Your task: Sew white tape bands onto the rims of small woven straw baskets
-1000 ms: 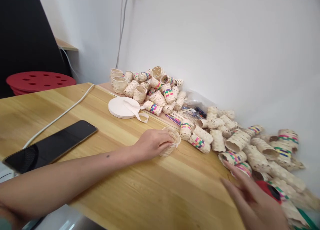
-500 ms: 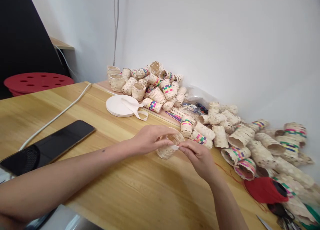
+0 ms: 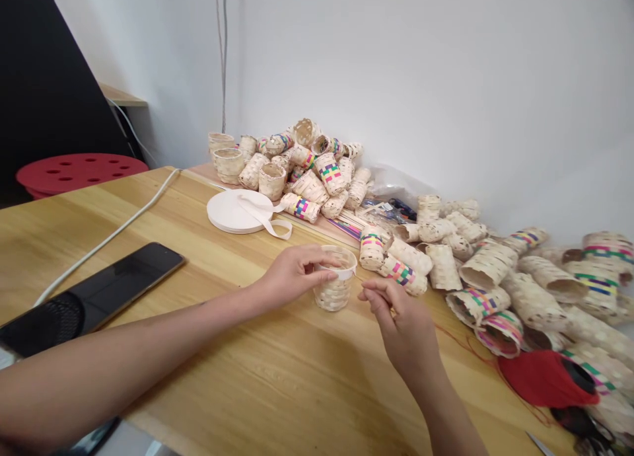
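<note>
A small woven bamboo basket stands upright on the table in front of me. White ribbon runs along its rim. My left hand grips the rim on the left side, thumb outside and fingers reaching over the opening. Just right of the basket and apart from it, my right hand has thumb and fingers pinched together; whatever is between the fingertips is too small to make out. Behind the basket lies a roll of white ribbon with its loose end curling to the right.
Many woven baskets are heaped along the wall. A phone and a white cable lie at left. A red thread spool is at right, near scissors. Beyond the table stands a red stool.
My right hand has come away from the rim, down and to the right. The ribbon end it pinched now lies against the rim. My left hand still holds the basket, which looks more upright.
</note>
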The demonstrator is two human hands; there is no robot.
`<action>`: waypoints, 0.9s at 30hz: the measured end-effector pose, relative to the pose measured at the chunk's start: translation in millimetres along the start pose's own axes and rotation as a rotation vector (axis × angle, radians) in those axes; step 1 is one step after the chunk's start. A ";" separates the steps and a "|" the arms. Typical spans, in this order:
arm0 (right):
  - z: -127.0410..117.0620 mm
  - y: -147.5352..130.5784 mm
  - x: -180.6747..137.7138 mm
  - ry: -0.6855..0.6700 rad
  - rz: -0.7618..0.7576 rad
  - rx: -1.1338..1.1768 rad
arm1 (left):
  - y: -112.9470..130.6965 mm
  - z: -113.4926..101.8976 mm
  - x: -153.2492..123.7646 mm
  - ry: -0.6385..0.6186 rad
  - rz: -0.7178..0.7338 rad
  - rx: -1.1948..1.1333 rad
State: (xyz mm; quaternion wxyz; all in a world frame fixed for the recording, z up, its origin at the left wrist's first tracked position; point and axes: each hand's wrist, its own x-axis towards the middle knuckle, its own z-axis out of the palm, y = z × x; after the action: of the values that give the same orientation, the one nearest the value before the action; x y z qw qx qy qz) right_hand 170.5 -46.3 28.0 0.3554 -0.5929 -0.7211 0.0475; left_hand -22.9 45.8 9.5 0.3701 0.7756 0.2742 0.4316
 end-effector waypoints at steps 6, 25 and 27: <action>5.4 3.2 -1.3 0.048 -0.069 0.058 | 3.8 1.0 -2.6 -0.003 0.019 -0.013; 11.8 5.2 -1.4 0.051 -0.141 -0.009 | 7.6 2.1 -5.1 -0.048 0.081 0.066; 11.4 5.8 -1.2 0.054 -0.146 -0.008 | 8.0 2.2 -5.3 -0.049 0.096 0.080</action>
State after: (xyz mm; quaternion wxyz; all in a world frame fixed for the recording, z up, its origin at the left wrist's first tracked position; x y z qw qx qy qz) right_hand 168.8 -41.6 16.2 0.3747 -0.5411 -0.7528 0.0024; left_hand -22.7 36.5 12.7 0.3244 0.8123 0.2446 0.4184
